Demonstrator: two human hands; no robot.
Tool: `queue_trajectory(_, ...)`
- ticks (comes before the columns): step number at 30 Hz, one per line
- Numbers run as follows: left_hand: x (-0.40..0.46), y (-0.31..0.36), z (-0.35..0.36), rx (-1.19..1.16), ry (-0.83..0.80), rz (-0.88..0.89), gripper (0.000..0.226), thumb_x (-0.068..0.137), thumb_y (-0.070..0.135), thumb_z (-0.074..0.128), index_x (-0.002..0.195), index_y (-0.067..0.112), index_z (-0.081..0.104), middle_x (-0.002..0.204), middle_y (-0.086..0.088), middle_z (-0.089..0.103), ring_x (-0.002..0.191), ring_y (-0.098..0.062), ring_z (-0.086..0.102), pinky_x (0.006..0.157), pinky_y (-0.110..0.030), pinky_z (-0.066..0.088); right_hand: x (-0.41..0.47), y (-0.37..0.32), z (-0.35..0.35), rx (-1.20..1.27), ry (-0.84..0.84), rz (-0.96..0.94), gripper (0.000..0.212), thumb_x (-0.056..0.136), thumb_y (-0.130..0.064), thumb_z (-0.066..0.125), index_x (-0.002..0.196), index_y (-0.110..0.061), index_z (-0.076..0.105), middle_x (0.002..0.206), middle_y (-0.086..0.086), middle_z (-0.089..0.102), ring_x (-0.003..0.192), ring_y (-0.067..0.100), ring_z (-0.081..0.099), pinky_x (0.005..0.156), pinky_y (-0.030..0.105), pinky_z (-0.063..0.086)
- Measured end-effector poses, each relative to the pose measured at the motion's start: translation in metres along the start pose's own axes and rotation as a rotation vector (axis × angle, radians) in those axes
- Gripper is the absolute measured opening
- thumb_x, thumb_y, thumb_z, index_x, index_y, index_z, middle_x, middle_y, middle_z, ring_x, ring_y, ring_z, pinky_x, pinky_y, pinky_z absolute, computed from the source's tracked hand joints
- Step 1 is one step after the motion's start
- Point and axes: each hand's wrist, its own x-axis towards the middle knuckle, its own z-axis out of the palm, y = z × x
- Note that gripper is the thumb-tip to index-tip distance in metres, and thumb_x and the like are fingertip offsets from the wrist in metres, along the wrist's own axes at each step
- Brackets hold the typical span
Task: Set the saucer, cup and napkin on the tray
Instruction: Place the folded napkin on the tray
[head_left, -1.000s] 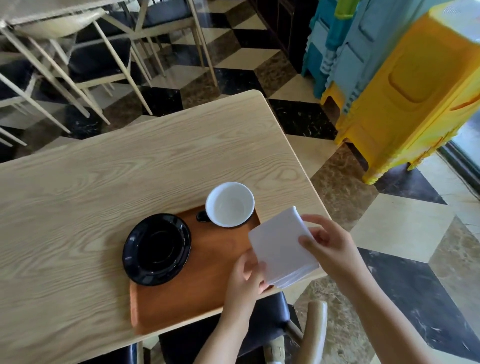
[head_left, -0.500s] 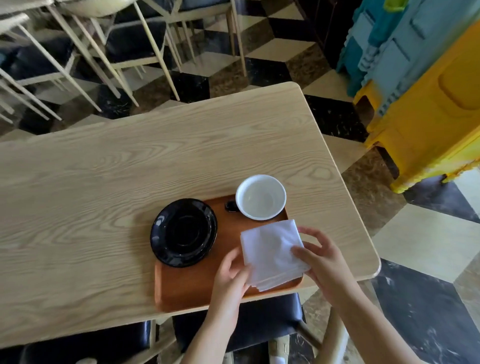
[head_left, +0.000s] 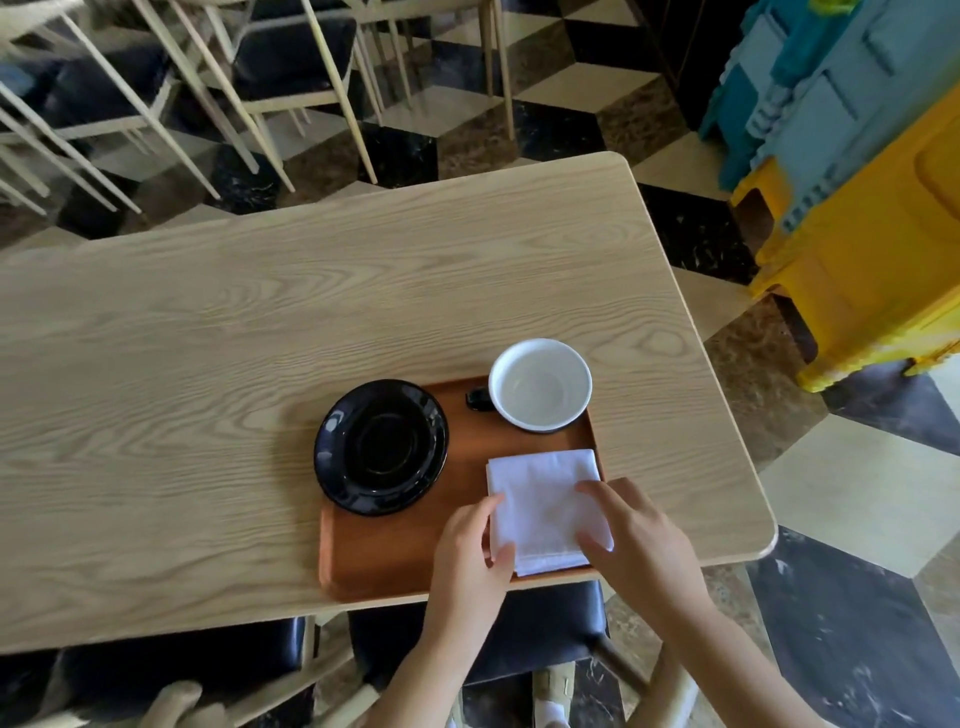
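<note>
Three things sit on the brown wooden tray in front of us, and we take them from left to right. Farthest left is the black saucer, glossy and round, its left edge hanging past the tray's left rim over the light wood table. Next, at the tray's far right corner, stands the cup, white inside, dark outside, upright and empty, its small dark handle pointing left toward the saucer; the two are near but apart. Just below the cup lies the folded white napkin, flat in the tray's near right corner, its right edge reaching the tray's right rim. Our left hand rests at the napkin's left edge, fingers loosely spread, the forefinger touching the upper left side and the thumb pressing on the lower left corner; it closes on nothing. Our right hand lies palm down over the napkin's lower right part, fingers extended and flat on the cloth, pressing rather than pinching. Below the table's near edge we see the dark seat of a chair. Off to the far right stand stacked blue and yellow plastic stools on a checkered floor.
</note>
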Motion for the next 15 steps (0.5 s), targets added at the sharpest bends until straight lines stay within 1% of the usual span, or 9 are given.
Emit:
queue_trajectory(1, -0.001, -0.001, 0.0, 0.028, -0.006, 0.016, 0.05, 0.081, 0.007, 0.066, 0.127, 0.021, 0.052, 0.112, 0.009, 0.051, 0.103, -0.011, 0.057, 0.084, -0.03, 0.055, -0.001, 0.003, 0.002, -0.047, 0.022, -0.036, 0.047, 0.066, -0.022, 0.074, 0.11, -0.025, 0.058, 0.101, 0.002, 0.06, 0.086, 0.028, 0.06, 0.05, 0.031, 0.046)
queue_trajectory(2, -0.003, -0.001, -0.001, 0.063, -0.017, 0.032, 0.051, 0.082, 0.01, 0.066, 0.129, 0.022, 0.05, 0.114, 0.008, 0.051, 0.102, -0.01, 0.057, 0.084, -0.028, 0.055, -0.002, 0.007, 0.006, -0.097, 0.061, -0.066, 0.048, 0.06, -0.023, 0.078, 0.104, -0.023, 0.06, 0.099, 0.003, 0.062, 0.086, 0.028, 0.061, 0.051, 0.031, 0.049)
queue_trajectory(4, -0.005, -0.003, -0.004, 0.158, -0.043, 0.084, 0.052, 0.083, 0.017, 0.065, 0.132, 0.022, 0.046, 0.116, 0.007, 0.051, 0.103, -0.007, 0.054, 0.084, -0.024, 0.053, -0.002, 0.012, 0.01, -0.186, 0.111, -0.128, 0.047, 0.06, -0.027, 0.079, 0.104, -0.022, 0.063, 0.114, 0.007, 0.064, 0.103, 0.029, 0.06, 0.07, 0.037, 0.055)
queue_trajectory(5, -0.006, -0.004, -0.005, 0.207, -0.051, 0.122, 0.052, 0.083, 0.019, 0.065, 0.132, 0.022, 0.046, 0.116, 0.006, 0.052, 0.103, -0.008, 0.053, 0.082, -0.023, 0.053, -0.002, 0.015, 0.014, -0.217, 0.129, -0.164, 0.042, 0.068, -0.03, 0.072, 0.108, -0.021, 0.063, 0.123, 0.008, 0.062, 0.115, 0.028, 0.055, 0.082, 0.04, 0.053)
queue_trajectory(7, -0.006, -0.007, -0.007, 0.301, -0.068, 0.204, 0.05, 0.081, 0.021, 0.068, 0.127, 0.02, 0.049, 0.111, 0.004, 0.056, 0.1, -0.011, 0.055, 0.074, -0.023, 0.054, -0.003, 0.019, 0.022, -0.217, 0.148, -0.201, 0.038, 0.089, -0.038, 0.043, 0.117, -0.019, 0.06, 0.134, 0.007, 0.055, 0.128, 0.023, 0.041, 0.099, 0.039, 0.038)
queue_trajectory(9, -0.005, -0.01, -0.009, 0.385, -0.091, 0.256, 0.05, 0.077, 0.023, 0.071, 0.123, 0.019, 0.052, 0.103, 0.003, 0.059, 0.092, -0.011, 0.059, 0.064, -0.02, 0.054, -0.004, 0.021, 0.028, -0.224, 0.097, -0.182, 0.055, 0.096, -0.042, 0.014, 0.122, -0.018, 0.057, 0.137, 0.006, 0.052, 0.129, 0.02, 0.035, 0.101, 0.037, 0.028)
queue_trajectory(10, -0.004, -0.011, -0.01, 0.418, -0.101, 0.274, 0.051, 0.075, 0.024, 0.073, 0.122, 0.018, 0.054, 0.101, 0.004, 0.06, 0.088, -0.01, 0.06, 0.062, -0.017, 0.053, -0.005, 0.02, 0.028, -0.227, 0.076, -0.165, 0.06, 0.096, -0.042, 0.008, 0.123, -0.018, 0.056, 0.138, 0.005, 0.052, 0.129, 0.02, 0.038, 0.101, 0.037, 0.027)
queue_trajectory(13, -0.003, -0.007, -0.015, 0.49, -0.114, 0.329, 0.049, 0.076, 0.029, 0.071, 0.121, 0.017, 0.055, 0.101, 0.003, 0.061, 0.086, -0.01, 0.061, 0.059, -0.016, 0.053, -0.01, 0.013, 0.025, -0.213, 0.06, -0.12, 0.064, 0.096, -0.04, 0.004, 0.121, -0.016, 0.058, 0.134, 0.008, 0.056, 0.125, 0.024, 0.048, 0.101, 0.039, 0.029)
queue_trajectory(15, -0.003, -0.007, -0.021, 0.551, -0.11, 0.376, 0.048, 0.08, 0.033, 0.063, 0.123, 0.018, 0.052, 0.107, 0.002, 0.061, 0.092, -0.012, 0.061, 0.065, -0.021, 0.055, -0.01, 0.001, 0.023, -0.208, 0.105, -0.112, 0.066, 0.096, -0.039, 0.004, 0.115, -0.014, 0.062, 0.129, 0.011, 0.059, 0.122, 0.027, 0.052, 0.101, 0.041, 0.036)
